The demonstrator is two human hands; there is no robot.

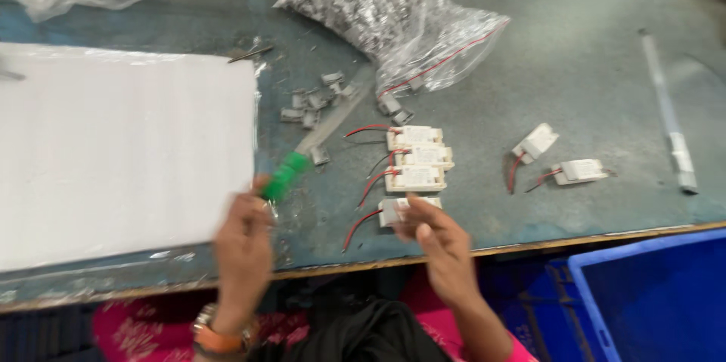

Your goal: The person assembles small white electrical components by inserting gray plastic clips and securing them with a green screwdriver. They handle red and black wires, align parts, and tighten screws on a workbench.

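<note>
A green-handled tool (287,174) is pinched in the fingers of the left hand (243,245), near the front edge of the worn grey-blue surface (590,82); its pale shaft is angled up and away toward the scattered small grey clips (314,99). The picture is blurred there, so the exact kind of tool cannot be told. A white rectangular module with red and black wires (395,211) is touched by the right hand (437,237), whose thumb and forefinger are closed on its near end; whether it is lifted or lying on the surface cannot be told.

Just beyond that module, three like modules (416,156) are laid in a close stack-like row, one behind another, their wires trailing to the left. Well apart to the right, two more white modules (560,158) are seen lying loose and tilted. A clear plastic bag of small grey parts (393,14) is placed behind the row, its red-striped mouth turned toward it. A large white sheet (113,150) is spread over the left part of the surface, just beside the left hand. A thin pale rod (667,112) is laid at the far right, and a blue crate (658,301) is seen below the surface edge. An orange watch strap is worn on the left wrist.
</note>
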